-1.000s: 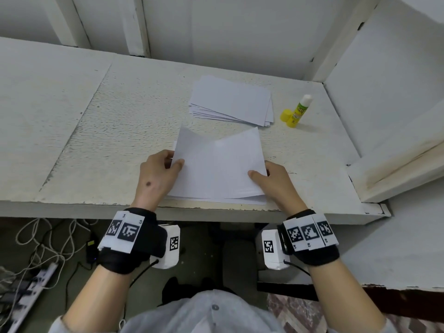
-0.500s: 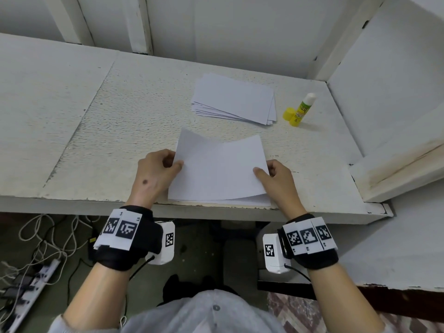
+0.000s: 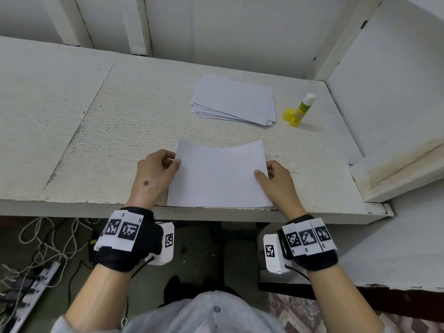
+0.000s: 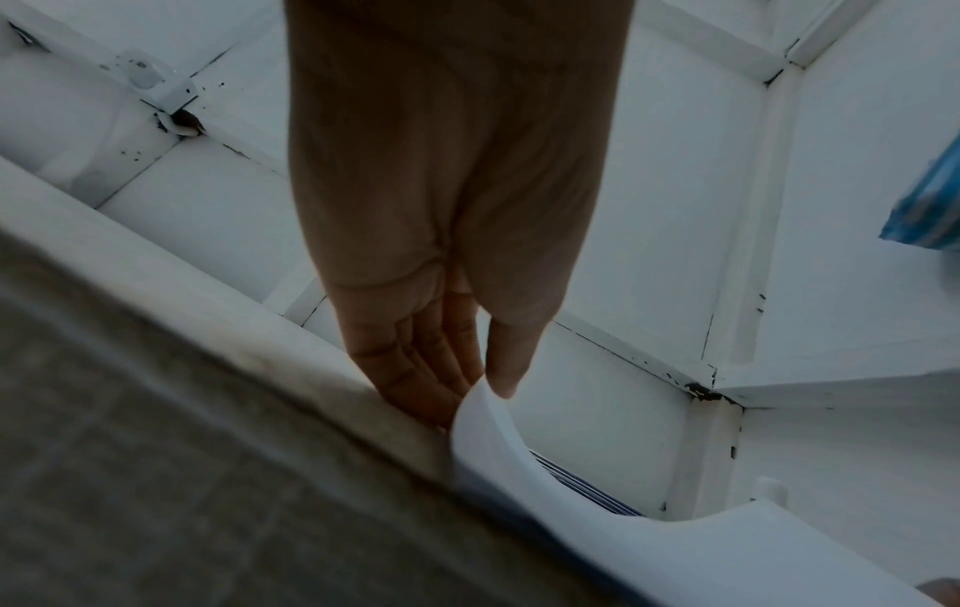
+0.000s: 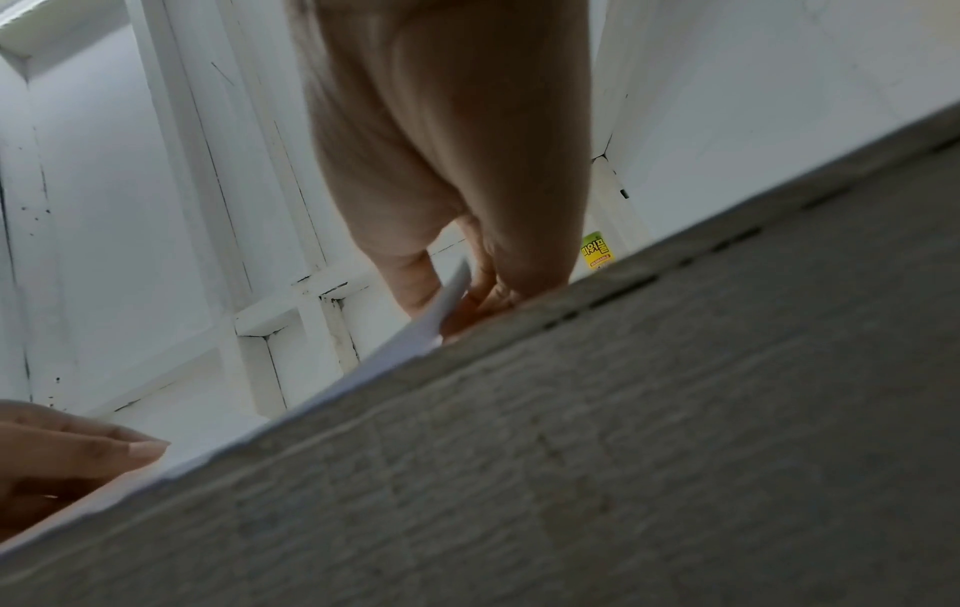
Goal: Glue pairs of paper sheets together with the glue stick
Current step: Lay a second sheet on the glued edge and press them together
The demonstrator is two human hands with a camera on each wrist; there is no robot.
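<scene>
Here, left hand [image 3: 156, 174], right hand [image 3: 276, 181] pinching sheet [image 3: 219, 175] edges

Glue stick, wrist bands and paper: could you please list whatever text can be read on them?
Glue stick: Korean letters on the yellow-green label, too blurred to read; the red strip below is too small.
Right wrist band: "R1", "R2", "R3" under its markers.
Left wrist band: "L5", barely legible.
Held sheet: no print.
</scene>
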